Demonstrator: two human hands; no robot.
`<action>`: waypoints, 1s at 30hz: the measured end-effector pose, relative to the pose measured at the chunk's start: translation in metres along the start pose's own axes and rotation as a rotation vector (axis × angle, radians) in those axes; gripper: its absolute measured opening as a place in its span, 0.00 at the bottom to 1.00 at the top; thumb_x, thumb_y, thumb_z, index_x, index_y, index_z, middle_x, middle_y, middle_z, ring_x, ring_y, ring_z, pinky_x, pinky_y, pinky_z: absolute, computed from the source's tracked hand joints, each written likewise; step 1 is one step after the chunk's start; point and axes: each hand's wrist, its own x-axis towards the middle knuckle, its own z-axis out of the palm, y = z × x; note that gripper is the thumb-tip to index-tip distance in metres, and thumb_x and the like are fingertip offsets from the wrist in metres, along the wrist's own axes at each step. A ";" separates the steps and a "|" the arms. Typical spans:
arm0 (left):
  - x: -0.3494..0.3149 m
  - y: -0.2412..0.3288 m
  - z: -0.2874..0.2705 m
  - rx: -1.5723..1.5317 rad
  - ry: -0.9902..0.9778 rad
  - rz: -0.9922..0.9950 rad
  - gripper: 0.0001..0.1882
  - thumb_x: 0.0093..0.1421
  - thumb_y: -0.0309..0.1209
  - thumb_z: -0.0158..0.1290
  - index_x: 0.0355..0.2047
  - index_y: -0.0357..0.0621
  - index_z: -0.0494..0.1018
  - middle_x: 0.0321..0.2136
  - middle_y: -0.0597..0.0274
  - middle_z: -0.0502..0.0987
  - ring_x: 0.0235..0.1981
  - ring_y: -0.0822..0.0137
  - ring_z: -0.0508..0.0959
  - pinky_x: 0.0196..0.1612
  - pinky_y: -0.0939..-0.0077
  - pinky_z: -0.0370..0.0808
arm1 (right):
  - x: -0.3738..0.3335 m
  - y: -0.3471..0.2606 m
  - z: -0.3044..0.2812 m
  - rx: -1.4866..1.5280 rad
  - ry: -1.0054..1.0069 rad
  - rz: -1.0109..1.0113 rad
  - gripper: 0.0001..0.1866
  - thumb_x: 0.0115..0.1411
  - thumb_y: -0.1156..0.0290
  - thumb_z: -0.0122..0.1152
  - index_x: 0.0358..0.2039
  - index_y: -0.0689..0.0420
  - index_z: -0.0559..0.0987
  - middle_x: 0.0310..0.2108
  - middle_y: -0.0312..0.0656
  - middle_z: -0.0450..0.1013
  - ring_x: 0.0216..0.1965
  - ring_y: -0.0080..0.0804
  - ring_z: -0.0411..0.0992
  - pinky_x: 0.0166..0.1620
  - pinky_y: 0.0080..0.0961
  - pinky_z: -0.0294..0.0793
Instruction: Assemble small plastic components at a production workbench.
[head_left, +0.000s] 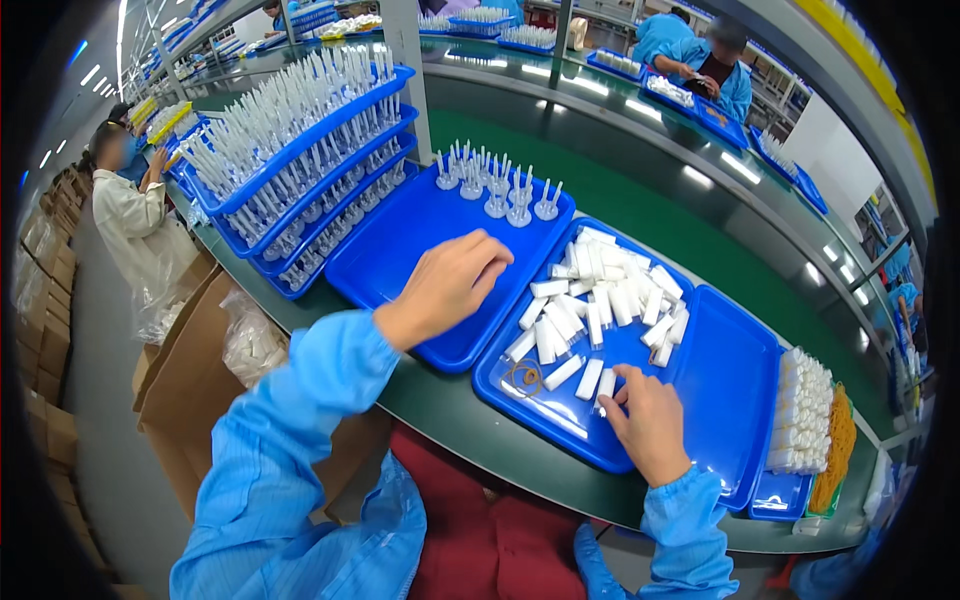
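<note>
My left hand (455, 285) hovers over the left blue tray (375, 265), fingers bent and slightly apart, with no object visible in them. Beyond it, at that tray's far end, stand several clear round-based pieces with upright white stems (497, 185). My right hand (648, 425) is over the near part of the middle blue tray (600, 445). Its thumb and fingertips close on a small white rectangular piece (606, 384). A loose heap of similar white pieces (615, 285), some with clear ends, fills the tray's far part. Tan rubber bands (524, 377) lie at its left side.
Stacked blue trays (300, 165) full of stemmed pieces stand at left. Right are another blue tray (725, 390), bundled white pieces (802, 410) and a tan rubber-band heap (836, 450). An open carton (215, 390) stands beside the bench. Co-workers (135, 200) work at left and across the green belt (640, 165).
</note>
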 end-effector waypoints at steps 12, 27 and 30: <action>0.072 -0.107 0.062 0.469 -0.015 -0.016 0.13 0.56 0.20 0.54 0.42 0.45 0.72 0.36 0.53 0.74 0.38 0.49 0.80 0.39 0.54 0.76 | -0.016 -0.004 0.013 -0.072 0.062 0.038 0.16 0.52 0.68 0.70 0.40 0.56 0.78 0.33 0.44 0.75 0.36 0.44 0.74 0.39 0.41 0.73; -0.074 0.124 -0.026 -0.925 -0.248 -0.303 0.13 0.58 0.16 0.62 0.43 0.37 0.80 0.41 0.54 0.81 0.44 0.62 0.80 0.47 0.68 0.76 | 0.003 -0.026 0.003 1.402 0.176 0.436 0.14 0.75 0.64 0.47 0.32 0.57 0.72 0.27 0.32 0.66 0.27 0.20 0.63 0.32 0.20 0.64; -0.097 0.143 -0.004 -1.231 -0.170 -0.433 0.13 0.60 0.17 0.61 0.46 0.37 0.80 0.44 0.55 0.80 0.44 0.69 0.78 0.44 0.76 0.73 | 0.004 -0.023 0.007 1.363 0.234 0.453 0.18 0.75 0.63 0.48 0.26 0.55 0.70 0.22 0.33 0.63 0.24 0.19 0.62 0.28 0.19 0.60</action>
